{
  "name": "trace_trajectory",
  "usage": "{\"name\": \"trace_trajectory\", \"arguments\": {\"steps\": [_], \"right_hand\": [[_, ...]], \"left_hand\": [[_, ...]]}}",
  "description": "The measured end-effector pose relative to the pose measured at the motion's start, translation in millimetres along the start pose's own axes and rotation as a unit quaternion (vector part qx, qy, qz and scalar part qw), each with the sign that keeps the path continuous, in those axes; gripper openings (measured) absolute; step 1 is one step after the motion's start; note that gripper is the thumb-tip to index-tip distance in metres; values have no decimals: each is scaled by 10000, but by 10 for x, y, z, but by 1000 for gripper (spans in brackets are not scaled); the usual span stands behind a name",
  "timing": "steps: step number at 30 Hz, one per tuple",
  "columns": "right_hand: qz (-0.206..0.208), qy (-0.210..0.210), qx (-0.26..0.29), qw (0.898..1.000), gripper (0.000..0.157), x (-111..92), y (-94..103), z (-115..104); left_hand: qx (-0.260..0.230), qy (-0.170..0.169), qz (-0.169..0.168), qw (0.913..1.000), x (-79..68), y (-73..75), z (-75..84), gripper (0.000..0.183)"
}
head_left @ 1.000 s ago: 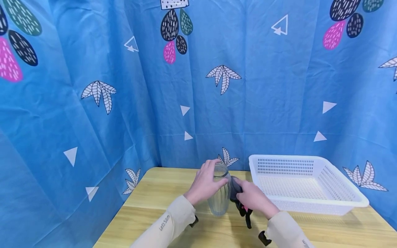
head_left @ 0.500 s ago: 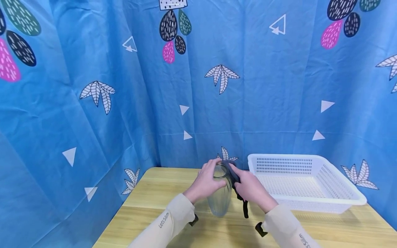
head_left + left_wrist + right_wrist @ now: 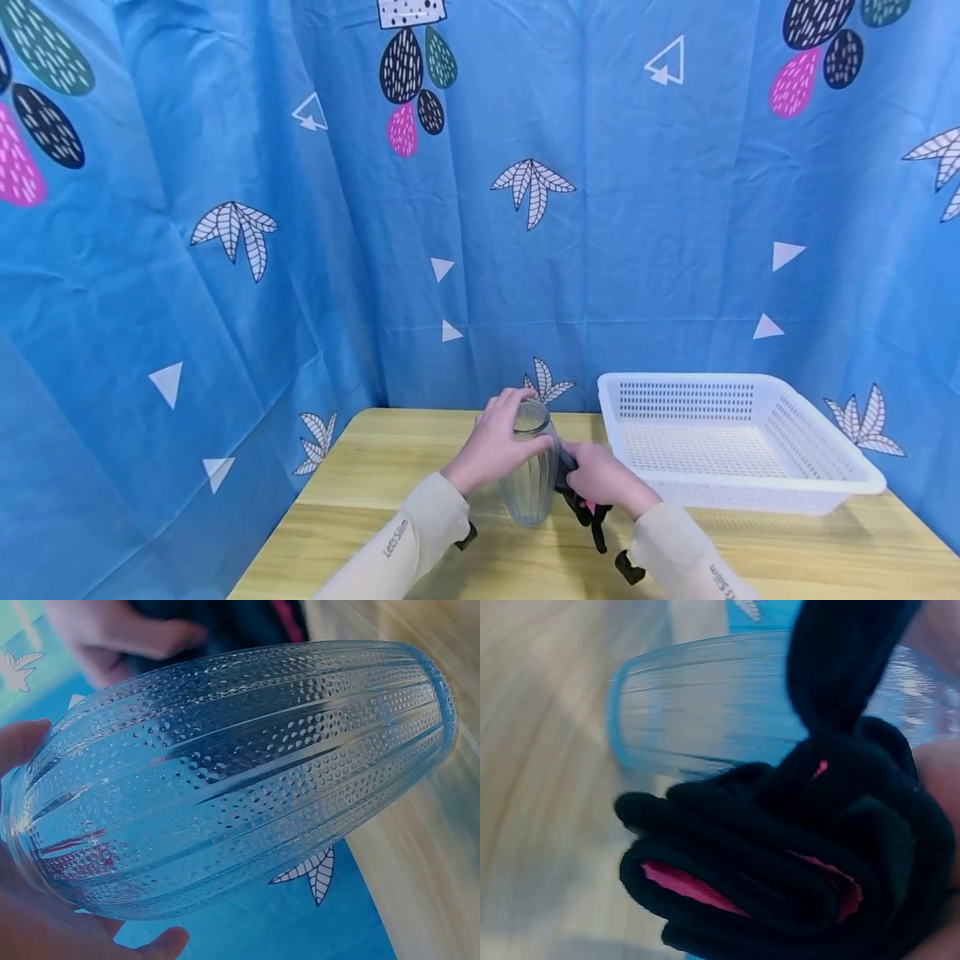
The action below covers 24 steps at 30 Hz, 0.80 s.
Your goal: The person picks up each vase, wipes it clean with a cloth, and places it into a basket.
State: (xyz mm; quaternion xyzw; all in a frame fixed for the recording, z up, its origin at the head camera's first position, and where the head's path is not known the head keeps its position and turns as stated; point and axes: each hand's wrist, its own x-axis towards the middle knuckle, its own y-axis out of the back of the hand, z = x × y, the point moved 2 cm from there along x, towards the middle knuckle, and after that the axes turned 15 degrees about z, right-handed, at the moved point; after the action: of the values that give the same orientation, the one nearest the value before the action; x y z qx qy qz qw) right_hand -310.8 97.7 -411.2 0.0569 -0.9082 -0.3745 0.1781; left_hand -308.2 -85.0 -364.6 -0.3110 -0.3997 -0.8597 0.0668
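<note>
A clear ribbed glass vase (image 3: 528, 487) with dimpled bands (image 3: 247, 772) stands tilted slightly over the table in the head view. My left hand (image 3: 495, 446) grips it around the top, thumb on the near side of the rim and fingers on the far side. Against the vase's right side, my right hand (image 3: 606, 477) holds a folded black cloth (image 3: 757, 877) with pink showing inside its folds. A loose end of the cloth dangles below that hand. Part of the cloth is hidden by the fingers in the head view.
A white perforated plastic basket (image 3: 720, 492) sits on the wooden table (image 3: 397, 433) to the right, close beyond my right hand. Blue patterned curtain (image 3: 480, 275) hangs behind the table and along its left side.
The right hand moved the cloth up to the vase's rim half a second ago, and now it is lower along the side. My left hand keeps its grip nearly in place.
</note>
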Motion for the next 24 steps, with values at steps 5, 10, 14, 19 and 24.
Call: {"name": "trace_trajectory", "arguments": {"steps": [5, 10, 14, 19, 24], "right_hand": [[-253, 112, -126, 9995, 63, -36, -46, 73], [-8, 57, -59, 10000, 65, -51, 14, 30], [455, -107, 61, 9989, 69, -63, 145, -78], [965, -138, 286, 9948, 71, -63, 346, -239], [1258, -133, 414, 9911, 72, -74, 445, -358]], "left_hand": [[31, 50, -28, 10000, -21, 22, -5, 71], [188, 72, 34, 9998, -39, 41, -8, 73], [379, -153, 170, 9990, -30, 52, 5, 74], [399, -219, 137, 9989, -2, 74, 34, 75], [121, -72, -38, 9999, -18, 62, 37, 75]]}}
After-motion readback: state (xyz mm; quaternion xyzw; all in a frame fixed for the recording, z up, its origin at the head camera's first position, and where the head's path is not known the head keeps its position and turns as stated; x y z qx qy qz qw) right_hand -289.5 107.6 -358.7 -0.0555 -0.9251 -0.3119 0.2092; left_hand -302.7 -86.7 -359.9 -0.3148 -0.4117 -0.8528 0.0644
